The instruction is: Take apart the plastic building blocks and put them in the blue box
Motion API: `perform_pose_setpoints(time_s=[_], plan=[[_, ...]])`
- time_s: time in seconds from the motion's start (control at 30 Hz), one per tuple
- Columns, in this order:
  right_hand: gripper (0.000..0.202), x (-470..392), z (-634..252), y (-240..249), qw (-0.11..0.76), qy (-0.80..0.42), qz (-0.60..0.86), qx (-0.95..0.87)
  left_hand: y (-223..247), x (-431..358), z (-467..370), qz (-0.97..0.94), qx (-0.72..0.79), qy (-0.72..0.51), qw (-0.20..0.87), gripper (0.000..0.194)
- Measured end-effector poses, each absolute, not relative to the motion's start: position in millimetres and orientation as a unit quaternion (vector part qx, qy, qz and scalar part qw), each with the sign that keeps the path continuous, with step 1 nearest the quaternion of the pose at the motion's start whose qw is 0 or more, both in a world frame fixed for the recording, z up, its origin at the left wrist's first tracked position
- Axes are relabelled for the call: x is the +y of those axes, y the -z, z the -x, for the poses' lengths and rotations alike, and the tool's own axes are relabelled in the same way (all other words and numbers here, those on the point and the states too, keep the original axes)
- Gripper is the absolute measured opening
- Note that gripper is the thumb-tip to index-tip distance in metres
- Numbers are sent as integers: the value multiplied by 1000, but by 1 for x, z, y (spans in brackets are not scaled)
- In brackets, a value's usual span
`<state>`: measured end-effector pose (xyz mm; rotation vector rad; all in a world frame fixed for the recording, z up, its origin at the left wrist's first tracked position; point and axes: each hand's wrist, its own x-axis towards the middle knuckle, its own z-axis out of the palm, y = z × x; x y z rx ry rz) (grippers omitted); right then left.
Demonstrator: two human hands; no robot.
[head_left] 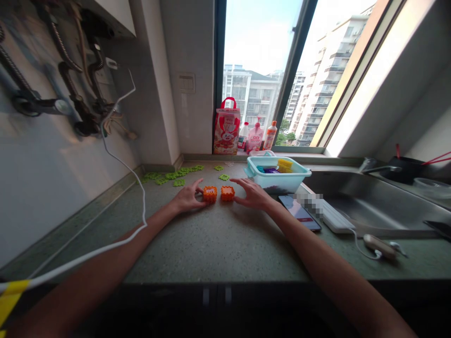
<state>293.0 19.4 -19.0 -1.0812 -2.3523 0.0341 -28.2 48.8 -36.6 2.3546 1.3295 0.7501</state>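
Two orange blocks with notched edges rest on the counter, a small gap between them. My left hand [188,197] is at the left side of the left orange block [210,194], thumb and fingers spread around its near and far corners. Beside the right orange block [227,193] is my right hand [252,193], its thumb close to the block's right side and its fingers stretched out behind. Several flat green notched pieces [172,175] lie behind my left hand. Another green piece [224,177] is just behind the orange blocks.
A light blue tub [278,180] holding coloured items stands behind my right hand. A phone [299,212], a white power strip [333,213] and a sink [366,202] are on the right. A white cable [143,206] hangs across my left forearm.
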Motion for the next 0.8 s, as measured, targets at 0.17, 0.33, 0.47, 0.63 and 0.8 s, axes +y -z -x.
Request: perform_pose_setpoints(time_s=[0.17, 0.33, 0.47, 0.63, 0.8], plan=[[79, 22, -285, 0, 224, -25, 420, -879, 39, 57, 40, -853, 423, -255, 168, 108], [89, 47, -262, -25, 61, -54, 459, -885, 38, 60, 46, -858, 410, -263, 163, 110], [66, 67, -237, -29, -54, -54, 451, -889, 39, 61, 46, -856, 413, -264, 162, 111], [18, 74, -220, -26, -151, -78, 422, -890, 43, 64, 47, -858, 413, -265, 151, 114], [18, 72, -218, -30, -162, -82, 432, -883, 44, 65, 47, -861, 407, -267, 147, 114]])
